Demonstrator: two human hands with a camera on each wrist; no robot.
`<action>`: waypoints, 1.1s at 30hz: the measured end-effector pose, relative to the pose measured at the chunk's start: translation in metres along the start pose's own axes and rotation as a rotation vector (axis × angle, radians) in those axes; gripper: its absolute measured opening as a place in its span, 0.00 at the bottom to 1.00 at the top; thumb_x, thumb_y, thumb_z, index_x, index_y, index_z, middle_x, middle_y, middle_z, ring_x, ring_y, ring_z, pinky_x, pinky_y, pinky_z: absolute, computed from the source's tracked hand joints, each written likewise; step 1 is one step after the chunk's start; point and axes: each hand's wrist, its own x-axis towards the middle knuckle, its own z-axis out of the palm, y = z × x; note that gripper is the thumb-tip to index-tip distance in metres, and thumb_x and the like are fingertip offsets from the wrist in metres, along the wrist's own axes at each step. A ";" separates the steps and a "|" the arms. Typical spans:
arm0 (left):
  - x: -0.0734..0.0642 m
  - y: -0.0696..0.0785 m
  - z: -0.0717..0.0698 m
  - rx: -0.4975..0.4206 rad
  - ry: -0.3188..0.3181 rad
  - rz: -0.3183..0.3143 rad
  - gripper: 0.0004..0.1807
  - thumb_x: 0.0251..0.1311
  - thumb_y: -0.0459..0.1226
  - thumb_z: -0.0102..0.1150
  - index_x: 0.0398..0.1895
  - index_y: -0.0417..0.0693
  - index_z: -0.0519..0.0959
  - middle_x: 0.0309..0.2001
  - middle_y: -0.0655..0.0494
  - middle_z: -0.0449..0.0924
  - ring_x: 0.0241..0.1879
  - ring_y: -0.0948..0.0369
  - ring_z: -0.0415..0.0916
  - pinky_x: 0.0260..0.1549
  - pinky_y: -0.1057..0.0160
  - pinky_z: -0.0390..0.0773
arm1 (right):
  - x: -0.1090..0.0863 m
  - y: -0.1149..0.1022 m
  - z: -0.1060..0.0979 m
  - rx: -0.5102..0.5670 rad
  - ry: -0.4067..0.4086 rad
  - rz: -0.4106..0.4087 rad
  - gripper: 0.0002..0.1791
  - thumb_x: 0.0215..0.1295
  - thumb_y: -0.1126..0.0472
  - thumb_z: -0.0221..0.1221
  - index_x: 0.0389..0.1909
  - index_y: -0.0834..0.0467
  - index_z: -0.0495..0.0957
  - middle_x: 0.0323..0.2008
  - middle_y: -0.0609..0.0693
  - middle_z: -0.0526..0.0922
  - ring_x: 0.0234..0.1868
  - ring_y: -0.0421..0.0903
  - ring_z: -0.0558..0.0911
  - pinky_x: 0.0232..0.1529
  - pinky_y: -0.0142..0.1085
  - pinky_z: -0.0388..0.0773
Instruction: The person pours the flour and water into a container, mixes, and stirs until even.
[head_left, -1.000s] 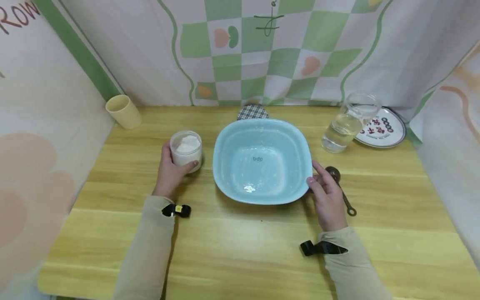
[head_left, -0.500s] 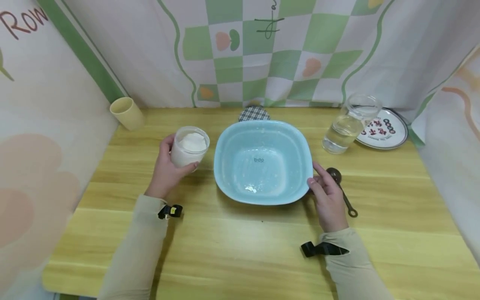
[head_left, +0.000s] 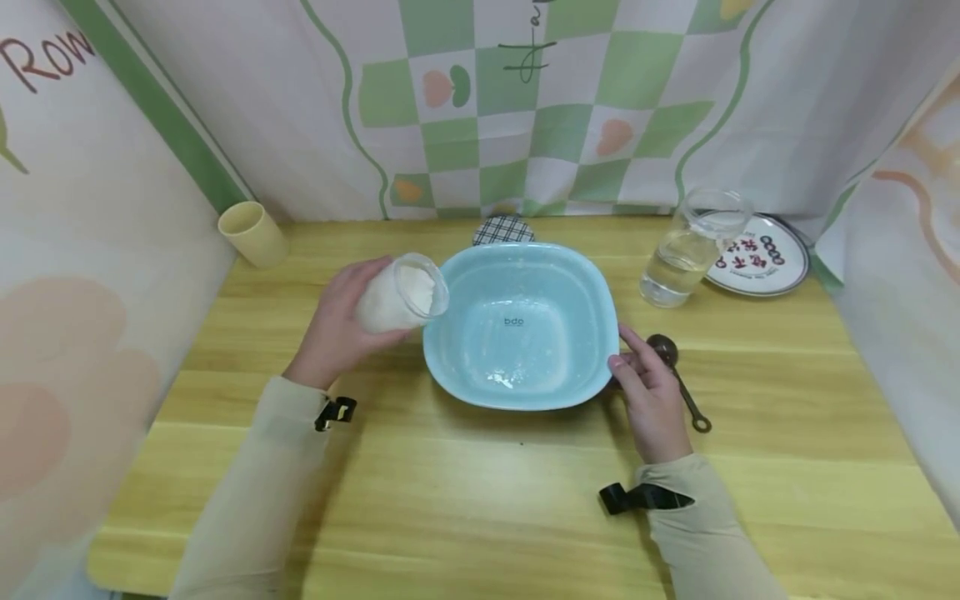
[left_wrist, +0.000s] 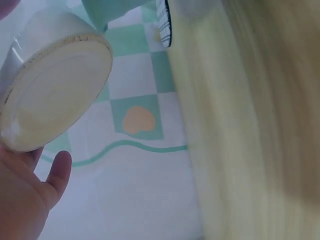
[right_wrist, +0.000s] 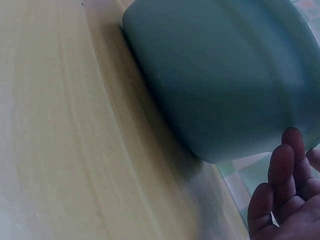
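Head view: worktop (head_left: 525, 500), wood-grained; light-blue basin (head_left: 517, 367), set upon it; right hand (head_left: 654, 400), forearm from lower right, thumb and fingers pinching basin's right rim; left hand (head_left: 337, 329), above worktop, fingers clasped round jar (head_left: 384, 302), white-filled, tilted, mouth at basin's left rim.
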 end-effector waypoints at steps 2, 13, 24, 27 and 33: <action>0.003 0.005 0.001 0.003 -0.004 0.040 0.51 0.36 0.43 0.85 0.70 0.57 0.72 0.64 0.50 0.73 0.63 0.50 0.67 0.61 0.38 0.66 | 0.000 0.000 0.000 -0.012 0.004 -0.002 0.26 0.75 0.62 0.56 0.71 0.58 0.68 0.37 0.46 0.81 0.41 0.41 0.80 0.46 0.26 0.79; 0.017 0.028 0.012 0.007 -0.037 0.087 0.52 0.34 0.49 0.85 0.70 0.61 0.72 0.61 0.54 0.75 0.61 0.53 0.68 0.58 0.43 0.70 | -0.002 -0.001 -0.002 -0.020 0.004 0.000 0.26 0.75 0.62 0.56 0.71 0.58 0.69 0.37 0.44 0.82 0.41 0.40 0.80 0.46 0.26 0.78; 0.036 0.050 0.025 0.083 -0.173 0.103 0.53 0.38 0.54 0.82 0.73 0.60 0.69 0.63 0.55 0.72 0.61 0.53 0.68 0.57 0.46 0.73 | -0.002 0.000 -0.001 -0.065 0.011 0.002 0.25 0.75 0.61 0.56 0.71 0.55 0.70 0.36 0.44 0.81 0.40 0.40 0.79 0.44 0.27 0.77; 0.043 0.055 0.029 0.166 -0.264 0.113 0.52 0.40 0.58 0.79 0.73 0.63 0.68 0.64 0.55 0.71 0.62 0.53 0.67 0.60 0.45 0.70 | -0.001 0.001 -0.001 -0.072 0.015 -0.005 0.25 0.75 0.61 0.56 0.70 0.55 0.71 0.36 0.44 0.82 0.40 0.41 0.79 0.44 0.27 0.77; 0.057 0.064 0.040 0.267 -0.358 0.153 0.52 0.41 0.59 0.77 0.74 0.63 0.67 0.64 0.55 0.71 0.62 0.52 0.66 0.60 0.47 0.69 | 0.000 0.004 -0.003 -0.095 0.022 -0.009 0.25 0.75 0.60 0.56 0.71 0.55 0.70 0.36 0.44 0.81 0.40 0.40 0.79 0.44 0.27 0.77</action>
